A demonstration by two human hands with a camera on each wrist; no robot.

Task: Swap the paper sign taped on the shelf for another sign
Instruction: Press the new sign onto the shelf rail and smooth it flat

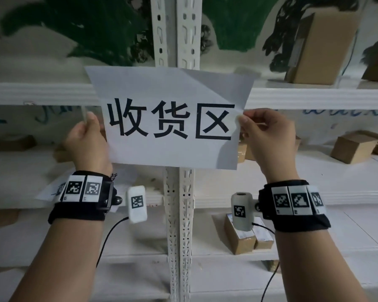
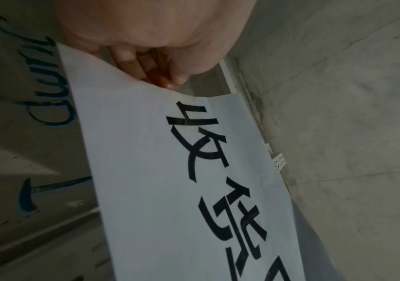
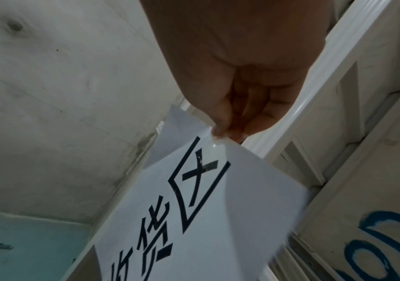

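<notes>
A white paper sign (image 1: 172,149) with three large black characters hangs in front of the white shelf beam (image 1: 42,93) and the two perforated uprights (image 1: 179,29). My left hand (image 1: 90,131) pinches its left edge, thumb on the front. My right hand (image 1: 255,125) pinches its right edge, where a bit of clear tape shows. The top right corner is folded forward. In the left wrist view my fingers (image 2: 155,72) curl behind the sign (image 2: 158,190). In the right wrist view thumb and fingers (image 3: 223,125) grip the sign (image 3: 206,237) at its edge.
Cardboard boxes stand on the shelves: a tall one (image 1: 319,49) at upper right, small ones (image 1: 356,147) at mid right, others (image 1: 247,238) lower down. A loose sheet (image 1: 50,192) lies on the shelf by my left wrist. The painted wall (image 1: 74,25) is behind.
</notes>
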